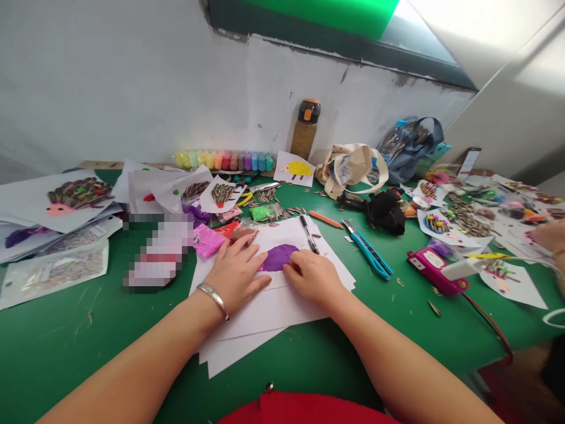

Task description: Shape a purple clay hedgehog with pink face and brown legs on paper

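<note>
A flattened patch of purple modelling clay (281,257) lies on a stack of white paper (260,312) in front of me. My left hand (236,271) rests flat on the paper at the patch's left edge, fingers spread, a silver bangle on the wrist. At the patch's right edge, my right hand (311,274) is curled with its fingertips pressed down on the clay; whether anything is inside the curl is hidden. A black pen (309,234) lies on the paper just beyond that hand. Beside the left fingers sits a pink clay packet (207,240).
A blue cutter (368,250) and an orange stick (325,219) lie to the right, with a magenta device (435,271) farther over. Hedgehog pictures made with seeds (79,194) are at left. A bottle (305,128) stands by the wall. Another person's hand (547,238) shows at far right.
</note>
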The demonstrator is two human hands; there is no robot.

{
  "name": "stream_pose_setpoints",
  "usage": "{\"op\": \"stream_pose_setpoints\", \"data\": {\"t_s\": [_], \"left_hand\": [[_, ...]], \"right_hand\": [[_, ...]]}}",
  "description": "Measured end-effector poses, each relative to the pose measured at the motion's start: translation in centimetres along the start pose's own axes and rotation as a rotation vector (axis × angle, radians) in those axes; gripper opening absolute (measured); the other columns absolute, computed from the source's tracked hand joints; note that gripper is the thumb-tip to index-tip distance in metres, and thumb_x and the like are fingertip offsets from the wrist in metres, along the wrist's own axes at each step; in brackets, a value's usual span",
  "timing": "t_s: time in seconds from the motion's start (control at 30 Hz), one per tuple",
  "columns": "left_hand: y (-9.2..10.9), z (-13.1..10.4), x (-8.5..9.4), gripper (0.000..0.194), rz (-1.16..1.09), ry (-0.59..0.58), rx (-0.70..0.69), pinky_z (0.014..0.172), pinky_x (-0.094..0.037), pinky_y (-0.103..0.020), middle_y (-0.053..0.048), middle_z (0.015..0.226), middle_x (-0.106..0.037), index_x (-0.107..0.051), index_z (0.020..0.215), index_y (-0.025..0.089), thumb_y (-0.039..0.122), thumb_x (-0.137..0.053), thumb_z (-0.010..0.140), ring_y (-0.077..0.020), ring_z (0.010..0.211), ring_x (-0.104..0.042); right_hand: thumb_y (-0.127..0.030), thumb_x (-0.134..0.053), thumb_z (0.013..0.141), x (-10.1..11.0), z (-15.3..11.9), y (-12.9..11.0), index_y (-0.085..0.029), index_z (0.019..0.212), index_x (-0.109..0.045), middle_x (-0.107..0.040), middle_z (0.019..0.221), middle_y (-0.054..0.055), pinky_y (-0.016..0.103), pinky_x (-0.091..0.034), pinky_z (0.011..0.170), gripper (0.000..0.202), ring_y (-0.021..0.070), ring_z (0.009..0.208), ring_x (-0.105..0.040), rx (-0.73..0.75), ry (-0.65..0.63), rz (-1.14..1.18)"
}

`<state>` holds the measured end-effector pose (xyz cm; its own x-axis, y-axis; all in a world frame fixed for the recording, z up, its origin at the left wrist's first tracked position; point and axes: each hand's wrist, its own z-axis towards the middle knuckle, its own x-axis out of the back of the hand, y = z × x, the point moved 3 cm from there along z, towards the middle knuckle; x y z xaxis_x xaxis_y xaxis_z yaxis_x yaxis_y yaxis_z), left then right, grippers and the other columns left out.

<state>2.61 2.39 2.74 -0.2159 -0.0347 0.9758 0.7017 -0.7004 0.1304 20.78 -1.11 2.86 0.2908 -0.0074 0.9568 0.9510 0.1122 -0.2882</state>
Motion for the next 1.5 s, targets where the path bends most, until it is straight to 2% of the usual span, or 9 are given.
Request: {"op": "stream_pose_setpoints", "data": {"t_s": [0.2,0.37,0.53,0.73,0.87,0.97,1.1,1.33,1.5], "left_hand": [[0.2,0.0,0.2,0.039,0.002,-0.039,0.025,0.11,-0.025,-0.064,-0.011,0.13,-0.062,-0.062,0.124,0.021,0.041,-0.059,0.09,-0.0376,0.135,-0.038],[0.2,0.0,0.1,0.041,0.006,-0.059,0.044,0.11,-0.025,-0.065,-0.01,0.133,-0.061,-0.061,0.126,0.021,0.042,-0.058,0.09,-0.0376,0.136,-0.037],[0.2,0.1,0.1,0.04,0.015,-0.067,0.036,0.109,-0.026,-0.065,-0.011,0.133,-0.06,-0.062,0.125,0.02,0.041,-0.057,0.091,-0.0378,0.136,-0.037],[0.2,0.1,0.1,0.041,0.015,-0.07,0.035,0.11,-0.026,-0.065,-0.011,0.134,-0.06,-0.062,0.125,0.02,0.041,-0.057,0.09,-0.0377,0.136,-0.037],[0.2,0.1,0.1,0.042,0.012,-0.083,0.036,0.11,-0.025,-0.066,-0.011,0.133,-0.06,-0.061,0.126,0.019,0.041,-0.057,0.091,-0.0382,0.136,-0.037],[0.2,0.1,0.2,0.042,0.01,-0.084,0.038,0.11,-0.025,-0.065,-0.011,0.134,-0.06,-0.061,0.126,0.019,0.042,-0.057,0.091,-0.0383,0.137,-0.036],[0.2,0.1,0.1,0.042,0.004,-0.086,0.043,0.109,-0.026,-0.065,-0.011,0.134,-0.06,-0.061,0.125,0.02,0.042,-0.057,0.091,-0.0381,0.136,-0.036],[0.2,0.1,0.1,0.043,-0.002,-0.076,0.037,0.111,-0.025,-0.064,-0.012,0.133,-0.061,-0.063,0.125,0.019,0.043,-0.059,0.09,-0.0384,0.137,-0.037],[0.2,0.1,0.0,0.044,0.001,-0.077,0.04,0.111,-0.024,-0.065,-0.012,0.134,-0.06,-0.062,0.126,0.019,0.044,-0.058,0.09,-0.0382,0.137,-0.036]], "right_hand": [[-0.034,-0.048,0.094,0.0,0.1,0.7,-0.019,0.068,-0.053,-0.057,0.069,-0.002,0.025,-0.023,0.058,0.03,0.0116,0.065,-0.047,0.032,-0.051,0.136],[-0.028,-0.05,0.092,0.0,0.1,0.8,-0.019,0.071,-0.055,-0.058,0.073,0.001,0.026,-0.024,0.06,0.024,0.0131,0.067,-0.048,0.021,-0.025,0.082],[-0.032,-0.052,0.092,0.2,0.1,1.2,-0.02,0.067,-0.055,-0.056,0.067,-0.002,0.025,-0.027,0.059,0.029,0.0122,0.064,-0.048,-0.006,-0.024,0.231],[-0.031,-0.055,0.091,0.0,0.0,1.0,-0.02,0.069,-0.057,-0.059,0.072,0.001,0.026,-0.027,0.06,0.024,0.0139,0.067,-0.05,-0.001,-0.005,0.117],[-0.03,-0.054,0.091,0.2,0.1,1.6,-0.02,0.068,-0.06,-0.058,0.067,-0.001,0.025,-0.031,0.059,0.026,0.013,0.063,-0.05,-0.029,0.011,0.279],[-0.021,-0.051,0.091,0.6,-0.4,1.8,-0.021,0.084,-0.068,-0.063,0.076,0.0,0.024,-0.039,0.065,0.019,0.0136,0.071,-0.056,0.056,0.075,0.37],[-0.008,-0.046,0.088,0.5,-1.4,1.3,-0.022,0.109,-0.07,-0.065,0.097,0.005,0.026,-0.045,0.077,0.035,0.0159,0.085,-0.061,0.254,0.013,0.293],[-0.007,-0.047,0.089,0.7,-1.2,0.9,-0.019,0.107,-0.072,-0.065,0.1,0.009,0.029,-0.047,0.079,0.034,0.0187,0.089,-0.061,0.345,-0.056,0.134],[-0.005,-0.042,0.089,0.7,-1.5,1.6,-0.019,0.12,-0.067,-0.064,0.102,0.009,0.029,-0.047,0.077,0.041,0.0176,0.086,-0.06,0.358,-0.06,0.117]]}}
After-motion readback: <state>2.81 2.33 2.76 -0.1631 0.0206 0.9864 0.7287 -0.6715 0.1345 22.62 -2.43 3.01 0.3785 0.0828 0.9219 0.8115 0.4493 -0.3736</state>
